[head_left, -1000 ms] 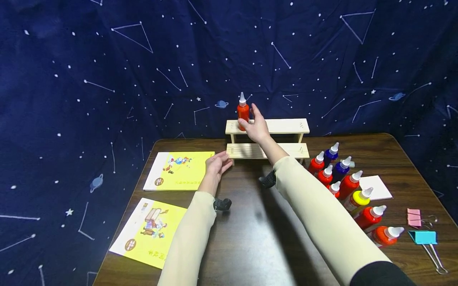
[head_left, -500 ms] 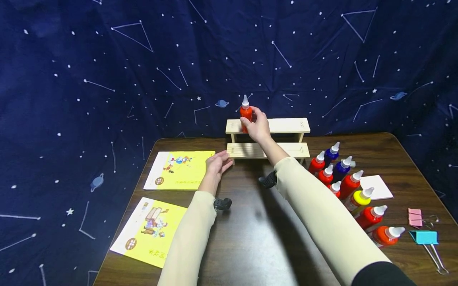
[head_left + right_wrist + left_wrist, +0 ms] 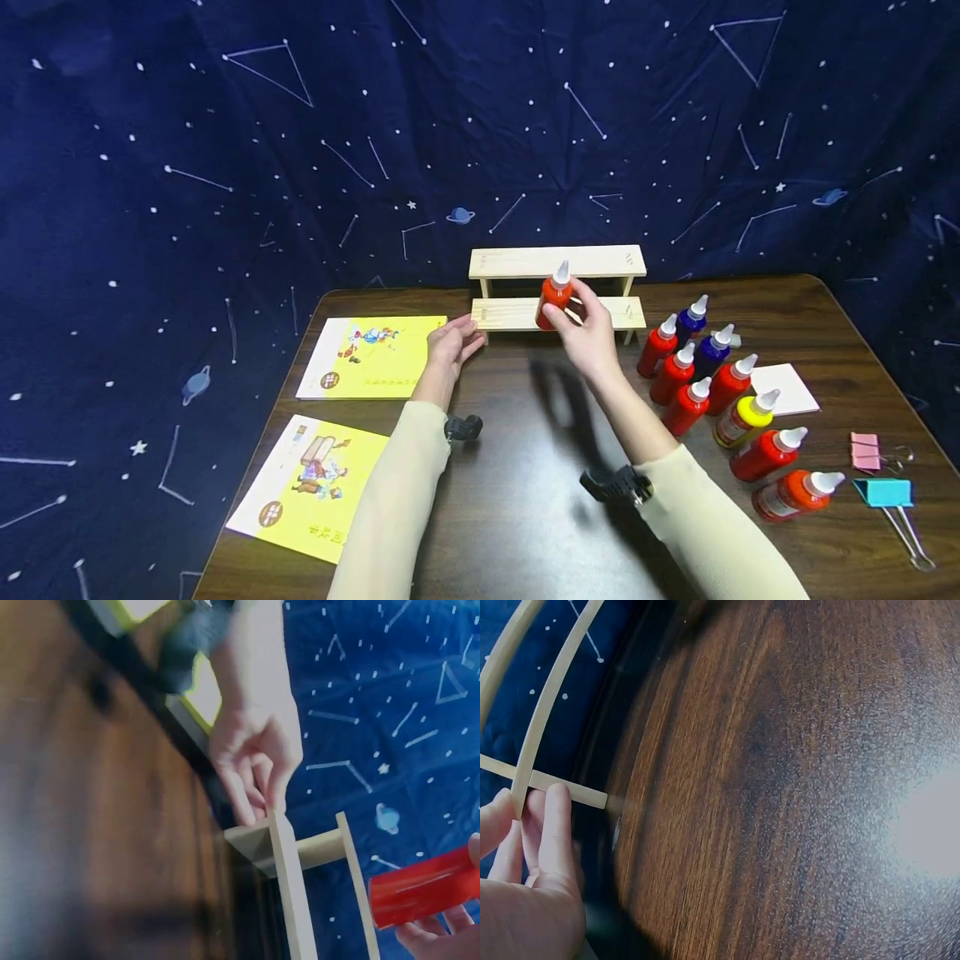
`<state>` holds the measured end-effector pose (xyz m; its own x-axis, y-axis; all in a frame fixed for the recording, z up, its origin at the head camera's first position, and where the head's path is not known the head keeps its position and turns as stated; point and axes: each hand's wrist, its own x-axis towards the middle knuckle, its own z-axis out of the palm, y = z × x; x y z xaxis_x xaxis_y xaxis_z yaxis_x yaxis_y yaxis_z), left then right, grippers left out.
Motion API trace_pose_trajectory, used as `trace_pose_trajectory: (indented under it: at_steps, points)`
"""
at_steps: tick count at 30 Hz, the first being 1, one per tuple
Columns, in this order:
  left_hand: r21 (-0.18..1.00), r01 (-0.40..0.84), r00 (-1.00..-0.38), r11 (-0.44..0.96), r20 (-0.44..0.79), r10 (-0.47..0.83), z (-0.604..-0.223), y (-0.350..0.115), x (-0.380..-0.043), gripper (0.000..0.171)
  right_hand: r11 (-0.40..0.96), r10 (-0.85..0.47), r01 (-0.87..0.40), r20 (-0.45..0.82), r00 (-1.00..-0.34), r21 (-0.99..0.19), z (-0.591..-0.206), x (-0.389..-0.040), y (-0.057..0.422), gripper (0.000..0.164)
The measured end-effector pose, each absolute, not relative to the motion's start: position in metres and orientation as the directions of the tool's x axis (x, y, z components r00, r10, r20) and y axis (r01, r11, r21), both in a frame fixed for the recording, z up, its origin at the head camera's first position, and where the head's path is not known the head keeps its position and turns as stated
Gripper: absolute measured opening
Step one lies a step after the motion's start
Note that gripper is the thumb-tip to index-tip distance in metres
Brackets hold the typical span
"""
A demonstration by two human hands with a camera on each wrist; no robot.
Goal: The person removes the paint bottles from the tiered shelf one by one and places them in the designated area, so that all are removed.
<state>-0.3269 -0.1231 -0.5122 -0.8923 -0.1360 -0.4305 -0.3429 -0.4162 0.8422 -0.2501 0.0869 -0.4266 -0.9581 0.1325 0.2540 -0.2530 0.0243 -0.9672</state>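
Note:
A red squeeze bottle point(image 3: 555, 300) with a white pointed cap is gripped in my right hand point(image 3: 588, 333), in front of the two-tier wooden shelf point(image 3: 555, 262). It looks nearly upright in the head view. The right wrist view shows the smooth body of the red bottle point(image 3: 424, 889), its cap outside the picture. With my left hand point(image 3: 450, 346) I pinch the left end of the shelf's lower board point(image 3: 506, 315). Close up in the left wrist view, thumb and fingertips point(image 3: 556, 796) lie on either side of that board.
Several red bottles point(image 3: 672, 375), two dark blue bottles point(image 3: 710, 354) and a yellow-topped bottle point(image 3: 746, 417) stand at the right. Beyond them lie a white card point(image 3: 786, 390), a pink binder clip point(image 3: 865, 451) and a teal binder clip point(image 3: 885, 492). Yellow booklets point(image 3: 390, 358) lie left.
My right hand has taken hold of the red bottle on the upper board and brought it down, right and nearer. My left hand stays at the shelf's left end.

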Motion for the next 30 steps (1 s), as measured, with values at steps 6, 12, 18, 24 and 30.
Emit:
trace_pose_trajectory:
  at_steps: [6, 12, 18, 24, 30]
  points:
    - [0.847, -0.342, -0.892, -0.407, -0.428, -0.142, -0.512, -0.122, -0.327, 0.032, 0.068, 0.092, -0.215, 0.221, -0.971, -0.974, -0.448, -0.172, 0.122, 0.050]
    - [0.847, -0.344, -0.891, -0.407, -0.431, -0.144, -0.512, -0.123, -0.327, 0.032, 0.238, 0.149, -0.215, 0.254, -0.956, -0.947, -0.473, -0.114, 0.163, 0.050]
    - [0.850, -0.347, -0.891, -0.396, -0.431, -0.143, -0.510, -0.123, -0.326, 0.032, 0.402, 0.258, -0.039, 0.154, -0.954, -0.915, -0.487, -0.083, 0.203, 0.052]
    - [0.849, -0.362, -0.885, -0.386, -0.443, -0.143, -0.509, -0.124, -0.327, 0.031, 0.444, 0.327, 0.022, 0.139, -0.935, -0.896, -0.501, -0.073, 0.220, 0.053]
    - [0.842, -0.372, -0.882, -0.390, -0.452, -0.135, -0.512, -0.123, -0.329, 0.032, 0.454, 0.371, 0.075, 0.112, -0.922, -0.888, -0.510, -0.074, 0.221, 0.054]
